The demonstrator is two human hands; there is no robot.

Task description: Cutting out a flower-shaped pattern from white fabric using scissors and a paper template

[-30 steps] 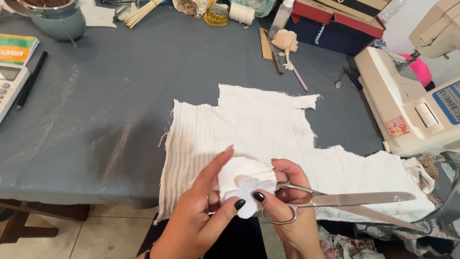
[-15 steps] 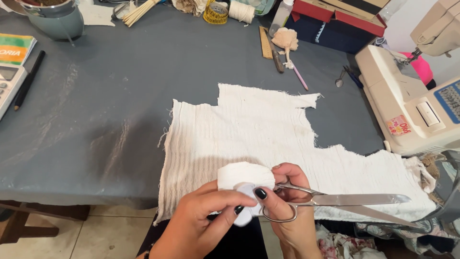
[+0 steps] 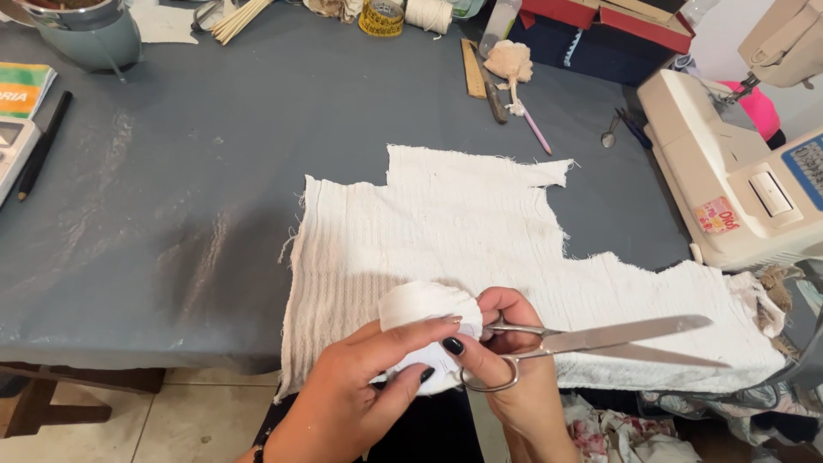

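One small white fabric piece (image 3: 426, 310) was pinched in the left hand (image 3: 360, 390), fingers curled, while one pair of scissors (image 3: 600, 339) was gripped just beside it by the right hand (image 3: 506, 360).

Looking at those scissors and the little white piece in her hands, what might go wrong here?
The left hand pinches the small white fabric piece right beside the scissors held by the right hand, so a fingertip might get nipped. The long blades lie over the large white cloth and may snag or cut it by accident.
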